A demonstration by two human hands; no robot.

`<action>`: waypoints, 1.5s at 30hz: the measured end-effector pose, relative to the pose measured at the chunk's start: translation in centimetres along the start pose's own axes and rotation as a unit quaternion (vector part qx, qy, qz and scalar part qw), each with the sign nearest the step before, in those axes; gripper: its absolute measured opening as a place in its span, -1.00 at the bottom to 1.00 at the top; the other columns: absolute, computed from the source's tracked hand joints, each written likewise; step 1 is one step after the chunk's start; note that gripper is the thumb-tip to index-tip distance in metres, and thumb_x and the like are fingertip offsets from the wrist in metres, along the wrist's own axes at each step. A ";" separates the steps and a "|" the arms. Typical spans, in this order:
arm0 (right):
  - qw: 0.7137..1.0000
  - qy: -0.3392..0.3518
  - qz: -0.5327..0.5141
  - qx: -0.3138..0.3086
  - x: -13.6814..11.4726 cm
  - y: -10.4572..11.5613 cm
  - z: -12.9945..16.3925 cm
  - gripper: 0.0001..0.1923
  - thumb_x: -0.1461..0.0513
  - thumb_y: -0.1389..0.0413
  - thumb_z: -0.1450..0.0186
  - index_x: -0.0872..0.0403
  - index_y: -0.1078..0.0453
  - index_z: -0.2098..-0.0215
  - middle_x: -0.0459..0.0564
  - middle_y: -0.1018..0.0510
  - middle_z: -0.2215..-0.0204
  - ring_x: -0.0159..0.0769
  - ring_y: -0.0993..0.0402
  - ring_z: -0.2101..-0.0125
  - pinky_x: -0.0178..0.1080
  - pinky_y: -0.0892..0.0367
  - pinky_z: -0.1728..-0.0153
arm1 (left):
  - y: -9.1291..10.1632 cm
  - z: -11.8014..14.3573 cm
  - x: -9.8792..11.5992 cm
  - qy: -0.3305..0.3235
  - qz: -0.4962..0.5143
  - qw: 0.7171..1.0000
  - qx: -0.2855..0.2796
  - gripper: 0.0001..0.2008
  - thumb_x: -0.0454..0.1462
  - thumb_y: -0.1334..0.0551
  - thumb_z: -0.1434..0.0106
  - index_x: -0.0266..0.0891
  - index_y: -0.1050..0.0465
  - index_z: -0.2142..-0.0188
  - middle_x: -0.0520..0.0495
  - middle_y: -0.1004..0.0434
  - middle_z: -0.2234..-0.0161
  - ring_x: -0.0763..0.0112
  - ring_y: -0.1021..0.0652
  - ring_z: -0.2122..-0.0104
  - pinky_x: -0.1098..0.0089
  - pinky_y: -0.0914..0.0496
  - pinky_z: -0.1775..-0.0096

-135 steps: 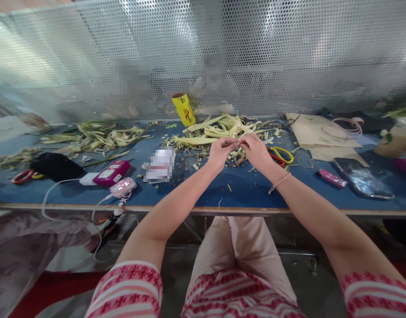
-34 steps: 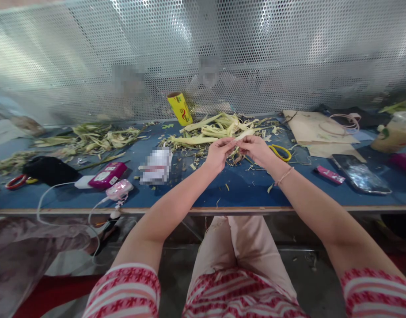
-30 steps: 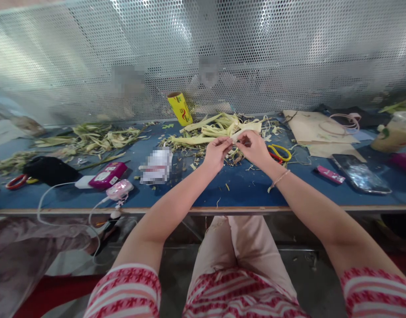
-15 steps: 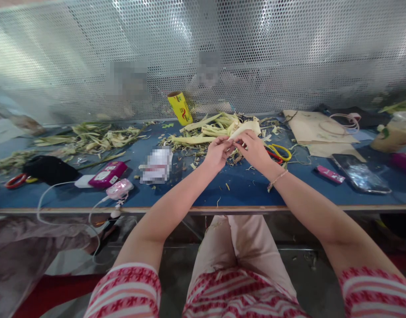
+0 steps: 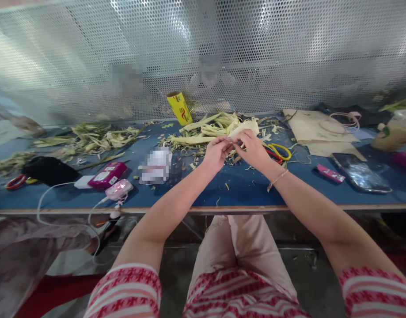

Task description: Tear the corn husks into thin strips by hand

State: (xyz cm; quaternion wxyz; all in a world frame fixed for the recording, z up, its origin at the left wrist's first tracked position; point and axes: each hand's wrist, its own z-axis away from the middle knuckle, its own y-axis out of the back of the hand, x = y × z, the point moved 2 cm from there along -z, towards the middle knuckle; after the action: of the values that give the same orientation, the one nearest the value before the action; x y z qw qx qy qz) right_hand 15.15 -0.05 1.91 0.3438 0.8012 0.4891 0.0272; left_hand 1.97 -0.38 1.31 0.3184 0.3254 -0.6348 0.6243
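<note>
Holding a pale husk strip [image 5: 245, 128] pinched between both sets of fingertips, we sit at the blue table [image 5: 189, 194] with our forearms stretched over its near edge. Our left hand [image 5: 216, 152] closes thumb and forefinger on the strip's near end; our right hand [image 5: 252, 148] curls around the rest, so the strip fans out just beyond the knuckles, lifted a little above the table. How tightly either hand grips we cannot tell, only that the fingers are closed on the strip and nothing else.

On the table's near left lie a pink case [image 5: 119, 189] and a magenta box [image 5: 107, 175], a white cable trailing off the edge. Small flecks of husk dot the blue surface under our wrists. Just right of our right hand rest the yellow scissors [image 5: 281, 151], untouched, and further right a dark phone [image 5: 362, 176] and a small pink packet [image 5: 329, 173].

Beyond the hands, at the table's middle, sits a heap of husks [image 5: 206, 130]; a second heap [image 5: 93, 137] spreads to the far left. By our judgement the work is well under way, with plenty already stripped and this piece in hand only partly worked. A yellow roll [image 5: 179, 108] stands at the table's far edge against the perforated screen [image 5: 289, 53], with brown paper [image 5: 318, 128] off to the far right.
</note>
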 end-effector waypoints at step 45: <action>0.788 -0.372 -0.491 -0.012 1.5 -1.0 0.0 -0.81 0.25 -0.32 -0.04 0.11 -0.39 0.52 -0.05 -0.55 0.46 -0.37 -0.53 0.33 -0.24 -0.47 0.09 | 0.7 -0.7 -0.6 -0.160 -0.161 0.971 -0.074 -0.82 -0.44 -0.31 -0.06 -0.23 -0.55 0.31 -0.04 -0.61 0.35 0.46 -0.57 0.29 0.43 -0.37 0.11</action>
State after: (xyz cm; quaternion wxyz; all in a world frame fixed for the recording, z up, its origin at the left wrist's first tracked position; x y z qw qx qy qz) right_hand 15.19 1.48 0.92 0.4751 0.3968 0.6508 -0.4396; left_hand 1.78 0.37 0.47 0.3322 0.4945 -0.6611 0.4562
